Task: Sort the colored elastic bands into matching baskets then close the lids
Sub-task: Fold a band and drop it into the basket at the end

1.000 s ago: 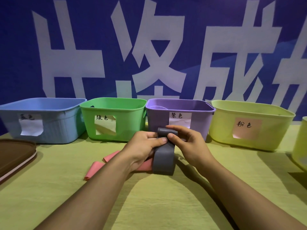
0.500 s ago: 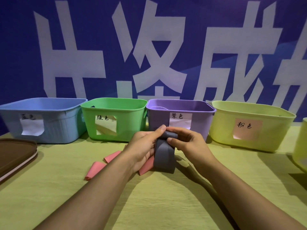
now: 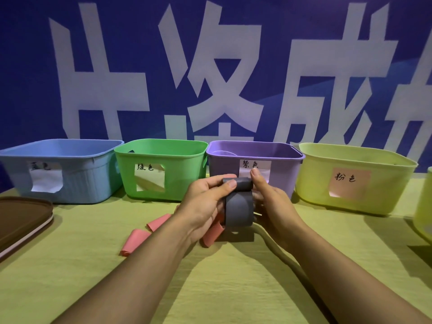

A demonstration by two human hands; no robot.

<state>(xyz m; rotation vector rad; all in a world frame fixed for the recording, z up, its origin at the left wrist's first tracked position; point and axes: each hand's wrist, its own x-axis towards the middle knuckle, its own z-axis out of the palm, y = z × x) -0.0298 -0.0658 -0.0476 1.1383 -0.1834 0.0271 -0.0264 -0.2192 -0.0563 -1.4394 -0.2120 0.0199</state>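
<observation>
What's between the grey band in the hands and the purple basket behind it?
Nothing visible. Both hands, left hand and right hand, hold the grey band just in front of the purple basket, whose top is open.

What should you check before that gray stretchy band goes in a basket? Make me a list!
1. Gray band held by both hands, left hand and right hand: ok.
2. Purple basket open on top: ok.
3. A basket labelled gray: cannot tell, none seen.
4. Pink band still on the table, unsorted: not ok.
5. Brown lid lying off its basket: not ok yet.
</observation>
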